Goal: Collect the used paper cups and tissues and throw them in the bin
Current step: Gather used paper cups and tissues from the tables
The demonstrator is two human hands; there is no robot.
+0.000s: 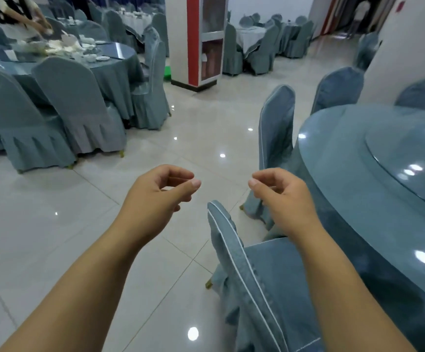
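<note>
- Hands first: left hand (pixel 159 193) and right hand (pixel 281 196) are held out over the floor (pixel 193 118), well apart. Each grip is narrow, fingers loosely curled with the thumb close to the forefinger, and holds nothing.
- Covered chair (pixel 247 288) sits just below the right forearm, its back towards the camera.
- Round bench (pixel 338 158) is on the right, with a blue cloth and a glass turntable (pixel 409 158). No paper cups or tissues are visible on the part in view. There is a small yellowish speck at the turntable's right edge, and I cannot tell what it is.
- Far-left bench (pixel 120 59) carries white crockery (pixel 61 47) and pale clutter. If there is any cup or tissue waste, that is the likeliest place, but it is too small and blurred to confirm. Another person's arm (pixel 28 19) reaches over it.
- Red-and-white pillar (pixel 193 39) stands mid-room, with more set benches behind it. No bin is in view anywhere.
- Step, as I judge it: search or transit between benches, with nothing collected in hand.
- Next move:
  - Pick a bench that has waste on it, probably the far-left one.
  - Walk round the chairs to reach it.
  - Widen a grip over a cup or tissue.
  - Find the bin before carrying anything.
</note>
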